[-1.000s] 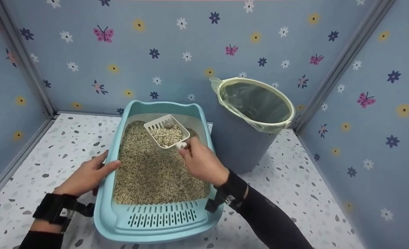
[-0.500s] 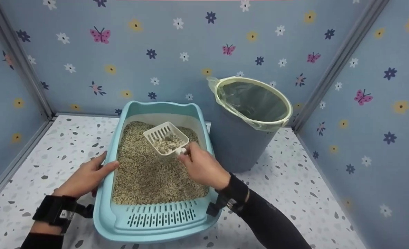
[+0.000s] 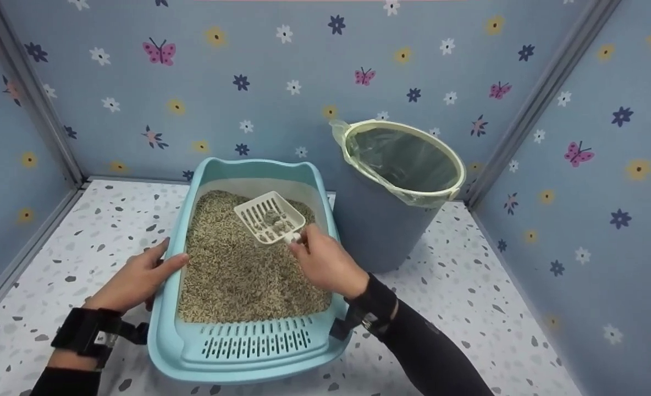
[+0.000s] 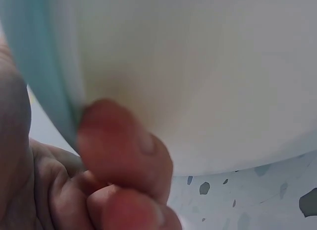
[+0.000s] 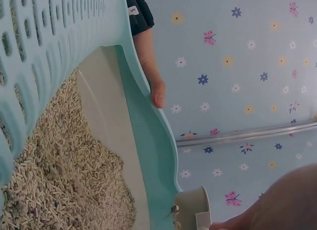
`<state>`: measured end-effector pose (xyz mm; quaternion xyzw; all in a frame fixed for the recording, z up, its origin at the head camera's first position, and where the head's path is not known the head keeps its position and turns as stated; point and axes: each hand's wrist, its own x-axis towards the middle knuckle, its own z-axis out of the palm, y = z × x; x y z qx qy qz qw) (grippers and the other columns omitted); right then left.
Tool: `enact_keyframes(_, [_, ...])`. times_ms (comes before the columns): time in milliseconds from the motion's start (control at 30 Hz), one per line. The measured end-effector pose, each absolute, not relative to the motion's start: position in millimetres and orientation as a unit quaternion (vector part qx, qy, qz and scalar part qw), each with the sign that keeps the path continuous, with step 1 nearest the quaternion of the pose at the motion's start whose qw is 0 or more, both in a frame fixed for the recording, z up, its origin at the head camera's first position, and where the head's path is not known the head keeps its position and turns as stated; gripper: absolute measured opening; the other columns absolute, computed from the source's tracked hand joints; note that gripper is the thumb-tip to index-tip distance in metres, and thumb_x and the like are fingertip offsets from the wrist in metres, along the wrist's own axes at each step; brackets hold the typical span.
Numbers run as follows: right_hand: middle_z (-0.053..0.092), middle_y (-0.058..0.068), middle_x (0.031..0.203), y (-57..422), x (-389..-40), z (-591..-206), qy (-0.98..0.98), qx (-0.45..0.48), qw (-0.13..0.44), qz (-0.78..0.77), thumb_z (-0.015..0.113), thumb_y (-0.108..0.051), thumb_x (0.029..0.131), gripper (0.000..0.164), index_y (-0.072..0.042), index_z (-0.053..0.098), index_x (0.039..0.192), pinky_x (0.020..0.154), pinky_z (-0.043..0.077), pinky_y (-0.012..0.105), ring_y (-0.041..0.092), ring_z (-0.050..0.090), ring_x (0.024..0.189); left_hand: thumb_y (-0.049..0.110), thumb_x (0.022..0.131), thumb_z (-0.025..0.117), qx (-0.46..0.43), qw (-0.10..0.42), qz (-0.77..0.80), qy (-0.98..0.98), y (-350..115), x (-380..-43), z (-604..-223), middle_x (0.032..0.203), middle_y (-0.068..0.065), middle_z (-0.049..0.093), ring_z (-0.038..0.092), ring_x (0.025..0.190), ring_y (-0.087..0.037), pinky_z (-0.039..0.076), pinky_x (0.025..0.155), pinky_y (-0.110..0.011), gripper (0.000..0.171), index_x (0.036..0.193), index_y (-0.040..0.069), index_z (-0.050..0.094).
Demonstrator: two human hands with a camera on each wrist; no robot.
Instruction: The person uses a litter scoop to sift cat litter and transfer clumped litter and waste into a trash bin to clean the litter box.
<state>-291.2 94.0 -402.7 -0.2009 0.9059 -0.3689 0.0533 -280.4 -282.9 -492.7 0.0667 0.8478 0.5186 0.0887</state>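
My right hand grips the short handle of a white slotted litter scoop, held over the litter. A few pale clumps and pellets lie in the scoop, and its slots show toward the far end. Beneath it, tan pellet litter fills a blue litter box. With the thumb over the rim and the fingers curled below it, my left hand holds the box's left side. Those fingers press the pale outer wall in the left wrist view. Only an edge of the scoop shows in the right wrist view.
A grey-blue bin lined with a thin plastic bag stands close to the box's right side. Flowered blue panels enclose the back and both sides. The surface below is white with grey specks.
The scoop has dropped slightly toward the litter. Most of its loose pellets have fallen through, leaving a few clumps and baring the slots. My left hand stays on the rim.
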Motion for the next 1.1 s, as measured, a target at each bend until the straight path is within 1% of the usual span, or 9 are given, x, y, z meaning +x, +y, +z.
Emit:
enact_keyframes(167, [0.057, 0.002, 0.092, 99, -290, -406, 0.91, -0.197, 0.056, -0.362, 0.056, -0.025, 0.119, 0.018, -0.008, 0.059, 0.123, 0.062, 0.048, 0.033, 0.014, 0.052, 0.07, 0.049, 0.118, 0.054, 0.071, 0.087, 0.524, 0.844, -283, -280, -494, 0.099, -0.02, 0.072, 0.063, 0.055, -0.022, 0.058, 0.046, -0.042, 0.086, 0.18, 0.009, 0.009])
enact_keyframes(267, [0.058, 0.002, 0.092, 101, -293, -408, 0.911, -0.199, 0.047, -0.358, 0.056, -0.024, 0.119, 0.018, -0.006, 0.059, 0.123, 0.063, 0.048, 0.032, 0.014, 0.052, 0.071, 0.048, 0.118, 0.054, 0.071, 0.088, 0.523, 0.845, -283, -279, -495, 0.097, -0.019, 0.072, 0.063, 0.054, -0.022, 0.058, 0.046, -0.043, 0.086, 0.18, 0.009, 0.009])
enact_keyframes(467, [0.059, 0.003, 0.092, 104, -295, -408, 0.91, -0.204, 0.04, -0.358, 0.055, -0.024, 0.119, 0.018, -0.007, 0.06, 0.125, 0.064, 0.047, 0.034, 0.015, 0.053, 0.07, 0.051, 0.117, 0.055, 0.065, 0.086, 0.514, 0.851, -281, -279, -495, 0.098, -0.017, 0.072, 0.062, 0.053, -0.022, 0.058, 0.047, -0.042, 0.09, 0.179, 0.008, 0.006])
enact_keyframes(567, [0.059, 0.002, 0.093, 104, -295, -407, 0.912, -0.208, 0.033, -0.351, 0.057, -0.025, 0.119, 0.018, -0.007, 0.06, 0.124, 0.067, 0.048, 0.035, 0.014, 0.054, 0.073, 0.053, 0.117, 0.055, 0.06, 0.089, 0.515, 0.85, -281, -278, -496, 0.099, -0.017, 0.072, 0.063, 0.054, -0.022, 0.059, 0.047, -0.042, 0.092, 0.179, 0.007, 0.005])
enact_keyframes(767, [0.057, 0.002, 0.09, 103, -289, -403, 0.91, -0.22, 0.06, -0.347, 0.059, -0.025, 0.118, 0.016, -0.009, 0.06, 0.119, 0.065, 0.046, 0.035, 0.015, 0.052, 0.071, 0.053, 0.117, 0.055, 0.058, 0.088, 0.522, 0.847, -283, -277, -498, 0.092, -0.015, 0.07, 0.06, 0.052, -0.02, 0.058, 0.047, -0.041, 0.093, 0.179, 0.008, 0.005])
enact_keyframes(900, [0.056, 0.0, 0.09, 101, -288, -401, 0.909, -0.222, 0.055, -0.349, 0.057, -0.026, 0.119, 0.016, -0.01, 0.06, 0.119, 0.066, 0.046, 0.034, 0.014, 0.051, 0.071, 0.051, 0.117, 0.055, 0.061, 0.082, 0.523, 0.846, -282, -277, -498, 0.091, -0.014, 0.07, 0.06, 0.052, -0.021, 0.057, 0.046, -0.04, 0.091, 0.179, 0.008, 0.005])
enact_keyframes(1033, [0.057, 0.001, 0.091, 105, -284, -402, 0.904, -0.231, 0.066, -0.355, 0.059, -0.026, 0.118, 0.016, -0.01, 0.06, 0.119, 0.065, 0.046, 0.033, 0.014, 0.051, 0.071, 0.05, 0.117, 0.056, 0.063, 0.088, 0.525, 0.844, -281, -277, -498, 0.091, -0.015, 0.07, 0.062, 0.053, -0.022, 0.058, 0.046, -0.04, 0.091, 0.179, 0.008, 0.004])
enact_keyframes(1100, [0.057, 0.001, 0.091, 107, -285, -403, 0.901, -0.231, 0.061, -0.361, 0.059, -0.025, 0.118, 0.016, -0.009, 0.06, 0.12, 0.065, 0.046, 0.033, 0.014, 0.051, 0.071, 0.051, 0.117, 0.056, 0.062, 0.089, 0.53, 0.841, -280, -277, -496, 0.091, -0.017, 0.07, 0.063, 0.054, -0.023, 0.058, 0.046, -0.041, 0.091, 0.18, 0.009, 0.005])
